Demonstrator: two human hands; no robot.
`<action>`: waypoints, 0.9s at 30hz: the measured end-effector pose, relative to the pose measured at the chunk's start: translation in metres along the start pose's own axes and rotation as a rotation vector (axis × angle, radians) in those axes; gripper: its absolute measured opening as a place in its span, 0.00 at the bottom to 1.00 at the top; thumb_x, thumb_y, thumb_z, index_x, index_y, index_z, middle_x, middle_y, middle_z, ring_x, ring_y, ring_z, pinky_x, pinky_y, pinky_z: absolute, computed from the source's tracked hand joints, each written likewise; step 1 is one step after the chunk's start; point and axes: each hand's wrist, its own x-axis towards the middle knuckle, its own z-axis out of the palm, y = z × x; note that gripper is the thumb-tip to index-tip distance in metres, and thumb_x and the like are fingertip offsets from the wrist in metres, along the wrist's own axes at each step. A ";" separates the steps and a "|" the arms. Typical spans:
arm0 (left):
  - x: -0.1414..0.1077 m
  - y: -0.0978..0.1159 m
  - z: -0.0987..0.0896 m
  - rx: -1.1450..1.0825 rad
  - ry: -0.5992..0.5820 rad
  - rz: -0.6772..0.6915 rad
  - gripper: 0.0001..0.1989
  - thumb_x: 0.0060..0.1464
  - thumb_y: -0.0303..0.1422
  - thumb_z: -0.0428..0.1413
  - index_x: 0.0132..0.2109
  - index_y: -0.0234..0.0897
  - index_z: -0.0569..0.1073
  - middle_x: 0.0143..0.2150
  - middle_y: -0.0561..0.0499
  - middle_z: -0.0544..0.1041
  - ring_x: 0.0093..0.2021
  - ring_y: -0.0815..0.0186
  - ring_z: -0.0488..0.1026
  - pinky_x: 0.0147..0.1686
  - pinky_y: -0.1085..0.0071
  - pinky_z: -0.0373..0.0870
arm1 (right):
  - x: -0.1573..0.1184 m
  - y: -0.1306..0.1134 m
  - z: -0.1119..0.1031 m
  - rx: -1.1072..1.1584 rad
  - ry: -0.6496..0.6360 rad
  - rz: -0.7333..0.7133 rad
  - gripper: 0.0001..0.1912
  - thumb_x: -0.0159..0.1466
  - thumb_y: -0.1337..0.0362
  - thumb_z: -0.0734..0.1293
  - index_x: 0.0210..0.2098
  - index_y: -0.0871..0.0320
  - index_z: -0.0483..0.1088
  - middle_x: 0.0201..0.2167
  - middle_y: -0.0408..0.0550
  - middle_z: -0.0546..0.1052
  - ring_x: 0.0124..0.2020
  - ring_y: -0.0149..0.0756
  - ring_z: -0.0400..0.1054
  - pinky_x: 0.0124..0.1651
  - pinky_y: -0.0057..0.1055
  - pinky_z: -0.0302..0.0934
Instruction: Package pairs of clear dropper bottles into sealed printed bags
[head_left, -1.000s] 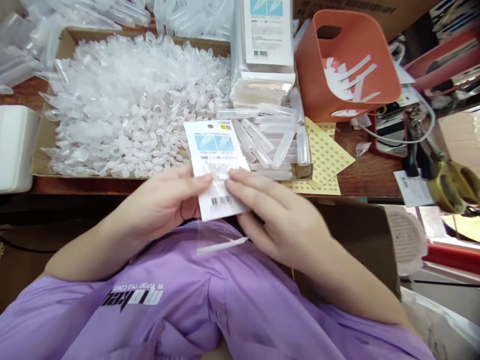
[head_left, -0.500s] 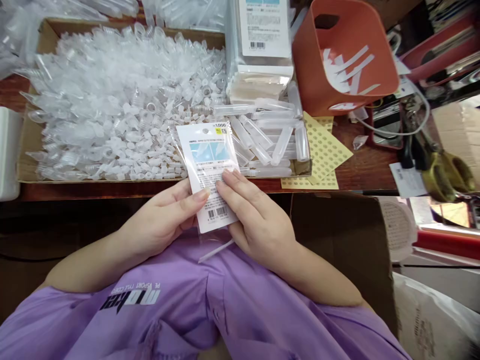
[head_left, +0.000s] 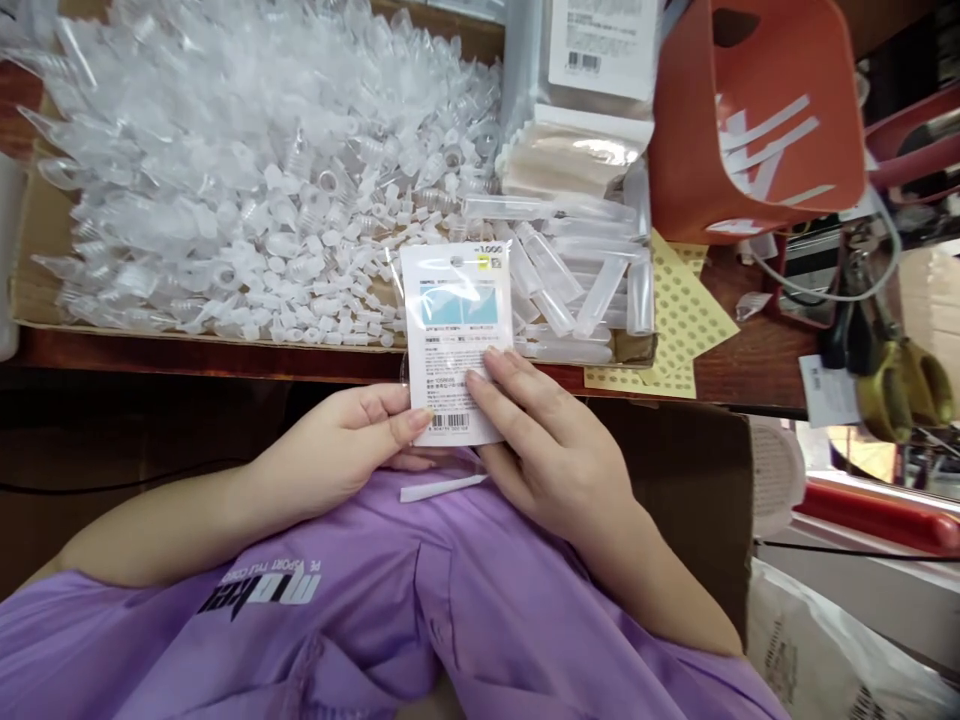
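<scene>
A printed card in a clear plastic sleeve is held nearly upright between both hands. My left hand pinches its lower left edge, thumb on the front near the barcode. My right hand grips the lower right side, fingers lying across the front and the thumb hidden. Just below the card, a narrow white strip shows against the purple shirt. Beyond the card stands a shallow cardboard box heaped with small clear plastic nozzles and caps. Clear tubes lie in its right part.
Stacked sleeves and cards rise at the box's right rear. An orange bin holding white strips, yellow sticker sheets and scissors with yellow handles are on the right. A brown carton stands below the table edge.
The card has turned more upright and shifted right in the view with both hands. The white strip beneath it lies flatter. The background has also shifted right as the view moved.
</scene>
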 end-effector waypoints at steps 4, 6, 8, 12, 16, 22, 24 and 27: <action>0.003 0.001 -0.003 0.005 0.027 0.002 0.15 0.56 0.36 0.62 0.48 0.34 0.80 0.43 0.43 0.84 0.41 0.60 0.81 0.49 0.63 0.75 | 0.005 -0.002 -0.001 -0.050 -0.015 -0.014 0.22 0.64 0.60 0.69 0.54 0.62 0.69 0.56 0.65 0.74 0.64 0.53 0.63 0.61 0.52 0.65; 0.004 0.002 -0.003 -0.026 0.022 0.015 0.14 0.55 0.36 0.63 0.48 0.34 0.80 0.43 0.44 0.84 0.39 0.62 0.82 0.48 0.65 0.76 | 0.010 -0.004 0.000 -0.056 -0.035 -0.044 0.19 0.65 0.63 0.67 0.55 0.61 0.70 0.56 0.63 0.74 0.64 0.52 0.62 0.61 0.51 0.65; 0.004 0.002 -0.004 -0.039 0.035 0.035 0.13 0.56 0.35 0.62 0.47 0.36 0.81 0.43 0.46 0.84 0.39 0.64 0.82 0.45 0.70 0.77 | 0.014 -0.006 0.002 -0.014 -0.054 -0.056 0.18 0.67 0.65 0.65 0.55 0.65 0.70 0.56 0.65 0.73 0.64 0.51 0.62 0.61 0.47 0.65; 0.004 0.003 -0.006 -0.055 0.027 0.072 0.10 0.56 0.32 0.63 0.46 0.38 0.82 0.41 0.48 0.84 0.37 0.68 0.82 0.42 0.78 0.76 | 0.018 -0.011 0.008 0.046 -0.003 -0.007 0.18 0.66 0.67 0.65 0.53 0.71 0.70 0.56 0.70 0.73 0.65 0.50 0.60 0.63 0.43 0.64; 0.002 0.006 -0.007 -0.067 -0.022 0.047 0.11 0.56 0.29 0.62 0.47 0.40 0.82 0.41 0.49 0.85 0.40 0.69 0.82 0.45 0.80 0.75 | 0.017 -0.010 0.011 0.040 0.040 0.026 0.18 0.67 0.67 0.64 0.54 0.70 0.70 0.56 0.69 0.73 0.66 0.47 0.59 0.64 0.42 0.62; 0.004 0.008 -0.008 -0.150 -0.098 0.016 0.10 0.58 0.29 0.60 0.46 0.38 0.82 0.42 0.47 0.84 0.43 0.66 0.82 0.48 0.77 0.75 | 0.011 -0.001 0.015 0.057 0.050 0.053 0.20 0.66 0.67 0.65 0.57 0.66 0.68 0.58 0.66 0.71 0.67 0.49 0.58 0.63 0.46 0.63; 0.006 0.007 -0.009 -0.167 -0.113 0.014 0.11 0.58 0.29 0.60 0.47 0.38 0.82 0.42 0.46 0.84 0.42 0.65 0.82 0.47 0.76 0.76 | 0.008 0.001 0.014 0.064 0.062 0.032 0.20 0.65 0.68 0.66 0.56 0.65 0.68 0.57 0.65 0.72 0.67 0.50 0.58 0.63 0.48 0.64; 0.011 0.004 -0.010 -0.135 -0.117 0.026 0.12 0.58 0.29 0.60 0.49 0.39 0.81 0.44 0.45 0.84 0.42 0.65 0.82 0.47 0.75 0.76 | 0.003 0.001 0.007 0.068 0.036 0.061 0.21 0.64 0.67 0.68 0.57 0.63 0.67 0.58 0.63 0.72 0.66 0.52 0.59 0.62 0.50 0.64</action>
